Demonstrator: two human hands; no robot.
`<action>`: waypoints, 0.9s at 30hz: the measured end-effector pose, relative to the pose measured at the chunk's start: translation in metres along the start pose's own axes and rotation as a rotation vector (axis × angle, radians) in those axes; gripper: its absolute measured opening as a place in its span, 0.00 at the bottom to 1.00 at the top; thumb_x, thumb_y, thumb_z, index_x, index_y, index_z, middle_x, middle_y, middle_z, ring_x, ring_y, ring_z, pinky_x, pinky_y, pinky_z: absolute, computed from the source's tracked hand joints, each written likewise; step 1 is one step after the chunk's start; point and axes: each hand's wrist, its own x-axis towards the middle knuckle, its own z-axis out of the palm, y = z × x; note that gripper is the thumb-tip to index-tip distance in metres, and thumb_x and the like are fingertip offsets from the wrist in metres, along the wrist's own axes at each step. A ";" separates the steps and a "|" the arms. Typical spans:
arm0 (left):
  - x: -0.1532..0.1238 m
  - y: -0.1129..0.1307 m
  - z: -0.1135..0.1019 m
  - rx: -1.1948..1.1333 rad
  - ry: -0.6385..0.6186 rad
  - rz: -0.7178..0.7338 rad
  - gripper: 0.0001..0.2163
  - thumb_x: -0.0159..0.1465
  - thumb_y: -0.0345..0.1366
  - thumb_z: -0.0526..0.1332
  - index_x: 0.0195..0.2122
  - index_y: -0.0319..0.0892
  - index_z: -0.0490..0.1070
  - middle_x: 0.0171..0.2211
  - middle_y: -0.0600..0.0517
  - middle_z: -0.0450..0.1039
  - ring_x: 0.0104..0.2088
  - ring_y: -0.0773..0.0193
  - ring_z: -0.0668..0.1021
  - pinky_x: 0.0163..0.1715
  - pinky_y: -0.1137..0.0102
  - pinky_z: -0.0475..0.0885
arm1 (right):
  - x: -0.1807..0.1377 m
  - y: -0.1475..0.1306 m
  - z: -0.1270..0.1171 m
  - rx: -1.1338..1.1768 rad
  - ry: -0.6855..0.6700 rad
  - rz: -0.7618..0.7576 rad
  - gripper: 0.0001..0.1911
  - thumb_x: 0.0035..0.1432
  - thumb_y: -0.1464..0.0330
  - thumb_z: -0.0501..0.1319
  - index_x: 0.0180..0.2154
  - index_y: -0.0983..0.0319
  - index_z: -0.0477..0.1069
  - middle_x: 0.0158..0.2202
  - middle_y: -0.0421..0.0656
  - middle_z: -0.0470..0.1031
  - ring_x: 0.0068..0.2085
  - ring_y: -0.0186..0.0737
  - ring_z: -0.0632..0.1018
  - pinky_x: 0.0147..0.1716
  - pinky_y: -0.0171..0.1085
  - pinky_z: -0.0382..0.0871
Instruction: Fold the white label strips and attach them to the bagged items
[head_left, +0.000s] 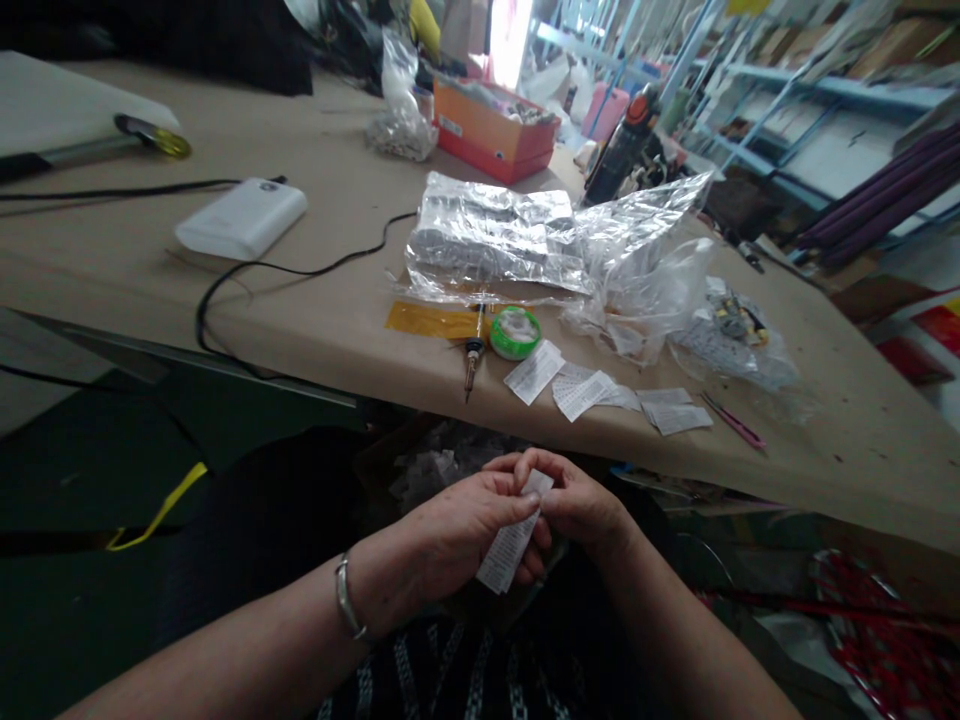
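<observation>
My left hand [469, 520] closes on a folded strip of white printed paper labels [506, 552], its thumb lying over the upper part. The fingers of my right hand [585, 500] pinch the strip's top end, so both hands meet there above my lap. Beneath them is a container of pale scraps [442, 468], partly hidden. On the table just ahead lie several more printed paper slips [534, 372]. Beside these are a green round tub [514, 333] and a soldering iron [472, 365] whose tip points towards me. Pink-handled tweezers [739, 424] lie to the right.
Silvery packs in clear plastic [487, 235] cover the table's middle, near a strip of amber tape [427, 320]. A black cable [300, 270] runs past a white power bank [244, 218]. Behind stands an orange box [495, 130]; a bag of parts [739, 335] is at right.
</observation>
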 end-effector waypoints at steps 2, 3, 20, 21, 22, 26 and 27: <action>0.000 -0.001 0.000 0.009 0.011 0.018 0.11 0.55 0.40 0.63 0.28 0.36 0.70 0.22 0.50 0.71 0.18 0.68 0.72 0.20 0.72 0.67 | 0.000 0.001 0.001 -0.013 0.012 -0.002 0.18 0.41 0.62 0.70 0.33 0.62 0.68 0.51 0.50 0.70 0.48 0.47 0.74 0.45 0.44 0.68; 0.000 -0.001 0.000 0.010 0.020 0.032 0.11 0.54 0.40 0.64 0.29 0.36 0.70 0.22 0.50 0.71 0.19 0.68 0.72 0.21 0.72 0.67 | -0.001 0.002 0.001 -0.017 0.012 -0.005 0.19 0.41 0.62 0.70 0.33 0.62 0.68 0.51 0.50 0.70 0.47 0.46 0.75 0.44 0.43 0.69; -0.003 -0.005 -0.009 -0.043 -0.078 0.067 0.11 0.57 0.40 0.61 0.28 0.35 0.71 0.21 0.50 0.70 0.19 0.67 0.74 0.20 0.72 0.68 | -0.001 0.002 0.000 -0.206 0.107 -0.064 0.18 0.45 0.62 0.68 0.39 0.60 0.71 0.46 0.46 0.73 0.45 0.44 0.75 0.46 0.45 0.69; -0.003 -0.005 -0.009 -0.078 -0.060 0.068 0.10 0.57 0.40 0.60 0.29 0.36 0.71 0.23 0.50 0.71 0.20 0.66 0.74 0.22 0.72 0.69 | -0.002 0.001 0.002 -0.286 0.153 -0.093 0.19 0.47 0.62 0.67 0.42 0.59 0.70 0.45 0.45 0.74 0.43 0.43 0.76 0.44 0.43 0.70; -0.004 -0.004 -0.009 -0.108 -0.035 0.070 0.09 0.58 0.39 0.60 0.31 0.36 0.70 0.24 0.50 0.71 0.21 0.66 0.75 0.23 0.71 0.70 | -0.004 0.000 0.004 -0.384 0.209 -0.132 0.19 0.49 0.63 0.66 0.44 0.59 0.70 0.44 0.45 0.74 0.42 0.41 0.76 0.43 0.41 0.71; -0.005 -0.001 -0.009 -0.158 0.018 0.099 0.08 0.59 0.37 0.59 0.32 0.36 0.70 0.25 0.50 0.71 0.22 0.67 0.75 0.25 0.71 0.71 | -0.011 -0.010 0.013 -0.836 0.375 -0.354 0.18 0.55 0.65 0.61 0.48 0.59 0.68 0.46 0.46 0.71 0.47 0.42 0.73 0.48 0.40 0.68; -0.005 0.000 -0.009 -0.156 0.019 0.100 0.08 0.59 0.37 0.59 0.31 0.36 0.70 0.24 0.50 0.71 0.21 0.68 0.75 0.24 0.72 0.70 | -0.012 -0.012 0.016 -0.939 0.383 -0.392 0.17 0.56 0.65 0.60 0.49 0.59 0.67 0.48 0.46 0.70 0.49 0.42 0.72 0.49 0.41 0.66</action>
